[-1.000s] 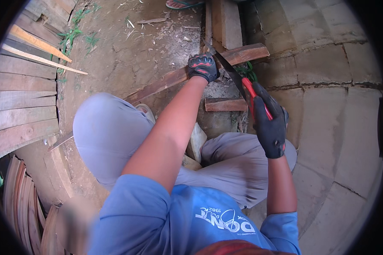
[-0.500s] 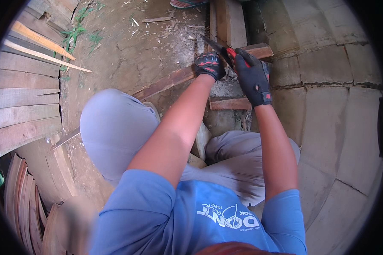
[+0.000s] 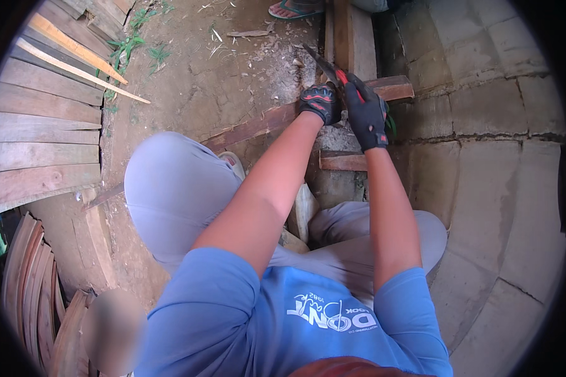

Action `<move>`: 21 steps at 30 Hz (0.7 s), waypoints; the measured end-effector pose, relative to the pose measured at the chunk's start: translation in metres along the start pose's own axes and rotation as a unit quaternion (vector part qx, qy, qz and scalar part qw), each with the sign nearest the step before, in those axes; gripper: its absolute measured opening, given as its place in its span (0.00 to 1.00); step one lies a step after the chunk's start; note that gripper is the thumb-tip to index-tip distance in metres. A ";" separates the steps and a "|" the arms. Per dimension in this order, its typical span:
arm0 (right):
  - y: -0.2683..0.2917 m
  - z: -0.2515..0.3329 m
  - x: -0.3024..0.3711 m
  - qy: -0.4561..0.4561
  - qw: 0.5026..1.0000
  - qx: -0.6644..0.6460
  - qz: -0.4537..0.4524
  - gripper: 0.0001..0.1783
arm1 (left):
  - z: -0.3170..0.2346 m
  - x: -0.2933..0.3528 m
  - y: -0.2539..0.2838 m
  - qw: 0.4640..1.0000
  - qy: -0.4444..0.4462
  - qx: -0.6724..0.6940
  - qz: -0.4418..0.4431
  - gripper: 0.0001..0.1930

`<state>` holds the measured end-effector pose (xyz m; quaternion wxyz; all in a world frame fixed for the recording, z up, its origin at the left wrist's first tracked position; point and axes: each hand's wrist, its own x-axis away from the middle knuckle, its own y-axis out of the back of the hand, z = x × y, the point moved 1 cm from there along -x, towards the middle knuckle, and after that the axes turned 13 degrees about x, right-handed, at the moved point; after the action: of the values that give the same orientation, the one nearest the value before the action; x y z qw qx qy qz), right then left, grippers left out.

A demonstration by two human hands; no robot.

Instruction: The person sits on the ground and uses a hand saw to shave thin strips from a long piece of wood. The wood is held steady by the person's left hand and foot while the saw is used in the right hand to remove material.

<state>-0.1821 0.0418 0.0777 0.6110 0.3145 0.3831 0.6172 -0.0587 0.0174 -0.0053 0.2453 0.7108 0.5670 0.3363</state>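
Both my hands wear black gloves with red marks. My right hand is closed round the red handle of a hand saw, whose dark blade points away and to the left. Just left of it, my left hand is closed on a long reddish-brown wooden plank that runs slantwise over the ground. The plank's right end passes behind my right hand. Where the blade meets the wood is hidden by the gloves.
Beyond my hands lies a thick wooden beam, and nearer me a short wood block. Another person's sandalled foot is at the far edge. Stacked boards stand left; a paved block surface lies right.
My right hand and the saw have moved away from me and slightly left, closer to my left hand. My left hand keeps its hold on the plank. The whole view has shifted a little.
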 end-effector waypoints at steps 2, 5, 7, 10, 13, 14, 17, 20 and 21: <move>-0.001 -0.011 0.018 0.022 0.998 -0.059 -0.025 0.25 | 0.000 0.001 0.000 1.000 -0.018 0.016 0.009 0.23; -0.002 -0.014 0.021 0.008 0.996 -0.084 -0.022 0.23 | 0.003 0.000 -0.002 0.999 -0.030 0.021 -0.004 0.21; -0.003 -0.016 0.019 0.009 0.996 -0.081 -0.023 0.22 | 0.005 -0.002 -0.003 0.999 -0.039 0.026 -0.001 0.22; -0.001 -0.017 0.015 0.019 0.998 -0.050 -0.038 0.22 | 0.004 -0.006 0.000 0.997 -0.066 0.016 0.036 0.23; -0.001 -0.008 0.017 0.019 0.998 -0.055 -0.018 0.23 | 0.017 -0.017 -0.003 0.994 -0.087 0.006 0.072 0.24; -0.003 -0.010 0.017 0.020 0.997 -0.075 -0.020 0.22 | 0.020 -0.020 -0.005 0.992 -0.096 0.003 0.084 0.25; -0.005 -0.014 0.016 0.037 0.995 -0.086 -0.025 0.21 | 0.023 -0.025 -0.007 0.991 -0.107 0.000 0.084 0.23; -0.005 -0.018 0.017 0.037 0.996 -0.081 -0.025 0.21 | 0.019 -0.024 0.000 0.990 -0.085 0.017 0.112 0.25; -0.003 -0.020 0.018 0.033 0.996 -0.080 -0.024 0.21 | 0.015 -0.024 0.006 0.987 -0.084 0.016 0.134 0.25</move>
<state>-0.1988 0.0579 0.0638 0.6357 0.2348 0.3602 0.6411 -0.0466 -0.0064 -0.0152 0.2329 0.8100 0.4493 0.2962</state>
